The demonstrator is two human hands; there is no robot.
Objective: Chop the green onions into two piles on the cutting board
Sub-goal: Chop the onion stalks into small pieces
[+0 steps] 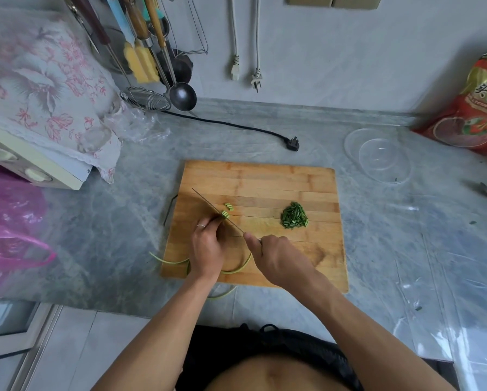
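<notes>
Wooden board (265, 179) with onions under the knife (217, 211).
Left hand (207, 246) pinned the stalks (225, 214) with curled fingers; right hand (276, 258) gripped the knife. One chopped pile (294, 215) lay to the right.

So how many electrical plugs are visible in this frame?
3: two pale plugs hang on the wall, one black plug lies on the counter behind the cutting board.

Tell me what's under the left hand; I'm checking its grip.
The left hand presses green onion stalks onto the cutting board beside the knife. Their curved ends show; the held stretch is hidden.
</notes>
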